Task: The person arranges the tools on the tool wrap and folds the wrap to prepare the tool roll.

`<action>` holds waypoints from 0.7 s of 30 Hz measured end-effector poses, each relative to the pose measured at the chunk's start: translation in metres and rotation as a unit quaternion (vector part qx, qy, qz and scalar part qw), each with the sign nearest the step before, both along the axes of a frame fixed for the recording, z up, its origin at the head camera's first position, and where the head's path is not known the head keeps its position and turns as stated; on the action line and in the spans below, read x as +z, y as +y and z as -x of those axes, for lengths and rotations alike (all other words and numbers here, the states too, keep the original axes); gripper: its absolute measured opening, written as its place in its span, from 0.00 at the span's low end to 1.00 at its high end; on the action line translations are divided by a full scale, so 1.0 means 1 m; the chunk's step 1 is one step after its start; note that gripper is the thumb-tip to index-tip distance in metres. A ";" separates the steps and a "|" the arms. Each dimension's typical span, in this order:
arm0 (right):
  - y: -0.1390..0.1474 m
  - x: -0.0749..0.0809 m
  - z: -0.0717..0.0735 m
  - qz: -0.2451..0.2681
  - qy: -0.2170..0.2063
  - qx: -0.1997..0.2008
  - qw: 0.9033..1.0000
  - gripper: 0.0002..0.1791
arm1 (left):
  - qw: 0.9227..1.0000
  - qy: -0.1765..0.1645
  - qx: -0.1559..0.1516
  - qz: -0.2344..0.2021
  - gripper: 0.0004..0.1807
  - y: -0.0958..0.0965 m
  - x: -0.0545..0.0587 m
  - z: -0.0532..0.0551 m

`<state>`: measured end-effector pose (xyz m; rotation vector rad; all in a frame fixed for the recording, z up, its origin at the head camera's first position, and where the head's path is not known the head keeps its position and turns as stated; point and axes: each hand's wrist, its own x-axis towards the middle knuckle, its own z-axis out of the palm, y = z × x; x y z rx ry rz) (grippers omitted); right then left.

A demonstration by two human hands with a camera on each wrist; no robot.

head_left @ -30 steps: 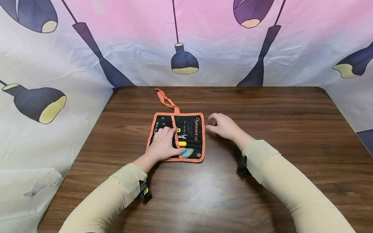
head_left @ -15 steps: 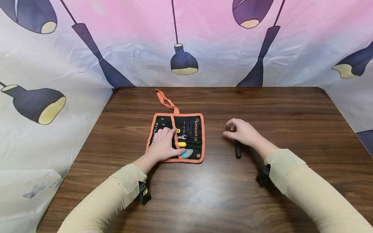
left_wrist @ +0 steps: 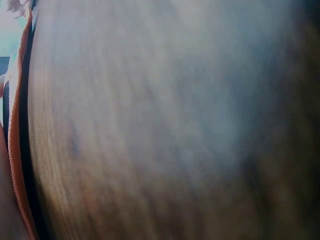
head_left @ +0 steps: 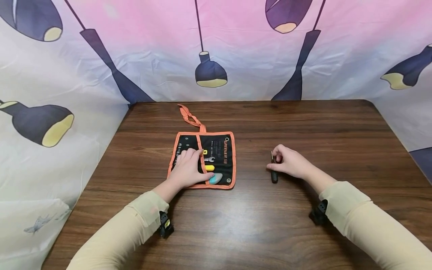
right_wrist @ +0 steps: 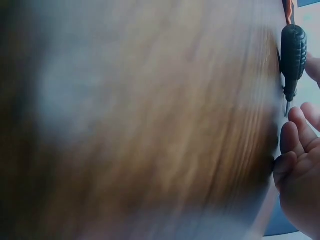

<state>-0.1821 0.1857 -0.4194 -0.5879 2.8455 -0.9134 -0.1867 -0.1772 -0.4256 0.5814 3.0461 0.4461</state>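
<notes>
In the head view my left hand (head_left: 185, 170) rests across the left half of a black tool pouch (head_left: 221, 152) with orange edging, fingers spread and thumb by a teal-and-grey tool end (head_left: 215, 178). Above that, a yellow handle (head_left: 210, 168) and an open-ended wrench head (head_left: 210, 159) stick out of the pockets. My right hand (head_left: 291, 162) is over a small black-handled screwdriver (head_left: 274, 177), thumb on one side and bent index finger on the other. The right wrist view shows the screwdriver's handle on the table beside the thumb; a firm grip does not show.
A brown wood-grain table (head_left: 249, 228) lies under everything. From the pouch's far edge an orange tie strap (head_left: 191, 116) stretches back. Behind the table hangs a cloth (head_left: 249, 71) printed with lamps. Only the pouch edge (left_wrist: 15, 150) and table show clearly in the left wrist view.
My right hand has moved from beside the pouch rightward, then down to the screwdriver, which was first hidden beneath the arm. My left hand has stayed on the pouch.
</notes>
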 end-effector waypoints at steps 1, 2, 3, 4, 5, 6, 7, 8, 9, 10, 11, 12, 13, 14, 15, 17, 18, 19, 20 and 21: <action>0.002 0.000 -0.001 -0.001 -0.001 -0.001 1.000 0.23 | 1.000 0.001 0.000 0.000 0.54 0.000 -0.001 0.000; 0.003 0.000 -0.002 -0.002 -0.002 -0.001 1.000 0.23 | 1.000 0.002 -0.001 -0.001 0.54 0.001 -0.001 0.000; 0.005 0.000 -0.004 -0.004 -0.002 -0.002 1.000 0.24 | 1.000 0.002 -0.001 -0.001 0.54 0.001 -0.001 0.000; 0.006 0.000 -0.005 -0.005 -0.003 -0.003 1.000 0.24 | 1.000 0.002 -0.001 -0.001 0.54 0.001 -0.002 0.000; 0.007 0.000 -0.005 -0.007 -0.005 -0.003 1.000 0.25 | 1.000 0.002 0.000 0.000 0.54 0.002 -0.002 0.000; 0.008 0.000 -0.006 -0.008 -0.008 -0.003 1.000 0.25 | 1.000 0.003 0.001 0.000 0.54 0.002 -0.002 0.000; 0.008 0.001 -0.006 -0.008 -0.010 -0.002 1.000 0.25 | 1.000 0.005 0.002 -0.001 0.53 0.002 -0.002 0.000; 0.009 0.001 -0.007 -0.009 -0.011 -0.001 1.000 0.25 | 1.000 0.006 0.002 -0.001 0.53 0.002 -0.002 -0.001; 0.009 0.001 -0.007 -0.009 -0.012 0.000 1.000 0.26 | 1.000 0.008 0.003 -0.001 0.53 0.002 -0.002 -0.001; 0.009 0.001 -0.007 -0.008 -0.012 0.002 1.000 0.25 | 1.000 0.010 0.004 -0.002 0.52 0.002 -0.001 -0.001; 0.009 0.001 -0.007 -0.009 -0.012 0.003 1.000 0.25 | 1.000 0.012 0.004 -0.002 0.52 0.002 -0.001 0.000; 0.009 0.002 -0.007 -0.008 -0.011 0.004 1.000 0.25 | 1.000 0.014 0.003 -0.001 0.52 0.002 -0.001 0.000; 0.009 0.002 -0.008 -0.007 -0.010 0.005 1.000 0.25 | 1.000 0.015 0.002 0.000 0.52 0.002 -0.001 0.000; 0.009 0.002 -0.008 -0.007 -0.009 0.006 1.000 0.25 | 1.000 0.016 0.001 0.000 0.52 0.002 -0.001 0.000; 0.009 0.002 -0.008 -0.006 -0.007 0.006 1.000 0.25 | 1.000 0.016 -0.001 0.002 0.52 0.002 -0.001 0.000; 0.009 0.002 -0.009 -0.004 -0.007 0.005 1.000 0.24 | 1.000 0.015 -0.003 0.004 0.52 0.002 0.000 0.000; 0.009 0.002 -0.009 -0.003 -0.008 0.005 1.000 0.24 | 1.000 0.015 -0.004 0.006 0.52 0.002 0.000 0.000; 0.009 0.002 -0.009 -0.002 -0.010 0.003 1.000 0.24 | 1.000 0.014 -0.004 0.008 0.51 0.001 0.000 0.000; 0.009 0.001 -0.009 0.000 -0.011 0.002 1.000 0.24 | 1.000 0.013 -0.005 0.010 0.51 0.001 0.001 0.000; 0.008 0.001 -0.010 0.001 -0.013 0.001 1.000 0.24 | 1.000 0.012 -0.006 0.013 0.51 0.000 0.001 0.000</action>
